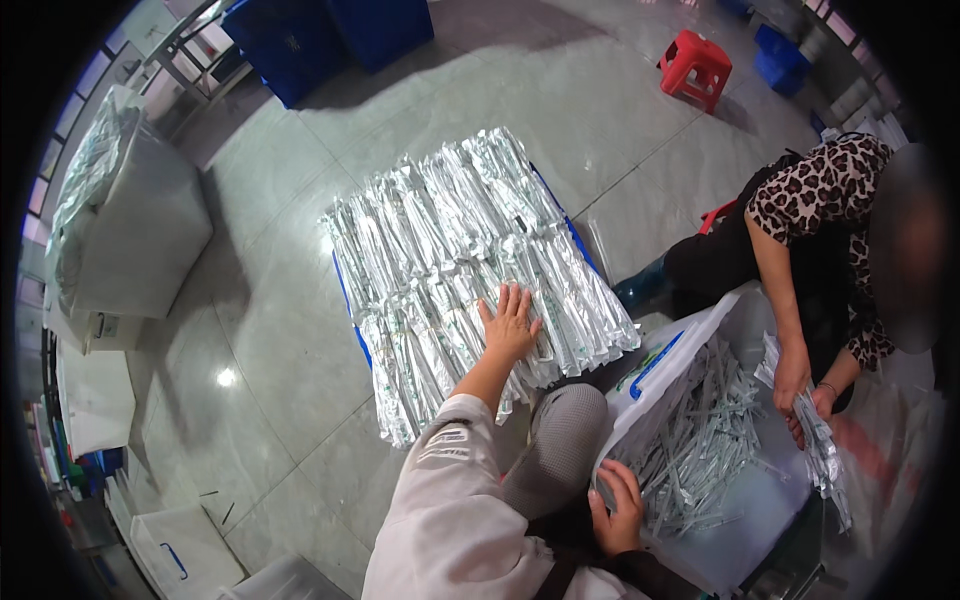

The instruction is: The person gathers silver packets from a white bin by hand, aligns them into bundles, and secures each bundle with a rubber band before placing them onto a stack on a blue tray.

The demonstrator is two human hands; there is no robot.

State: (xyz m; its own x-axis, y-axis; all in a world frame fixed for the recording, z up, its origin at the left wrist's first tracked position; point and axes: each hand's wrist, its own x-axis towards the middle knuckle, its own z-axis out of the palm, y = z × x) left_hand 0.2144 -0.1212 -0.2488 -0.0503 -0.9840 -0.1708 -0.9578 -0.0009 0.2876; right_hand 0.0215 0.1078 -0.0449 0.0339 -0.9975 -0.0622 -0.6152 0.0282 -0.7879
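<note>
My left hand (510,328) lies palm down, fingers a little apart, on silver foil-wrapped bundles (442,210) with green print. These lie side by side in two rows on a blue base (577,241), whose edges show at the sides; some bundles have bands around them. My right hand (619,510) is at the near rim of a white plastic bin (679,346), its fingers loosely curved and apart. Whether it presses on the rim is unclear. Inside the bin is a loose heap of thin silver strip packets (697,442).
At right a person in a leopard-print top (821,180) leans over the bin, holding a bunch of foil packets (819,442). A red stool (696,69) and blue containers (289,45) stand farther off. White bins (142,225) line the left side of the tiled floor.
</note>
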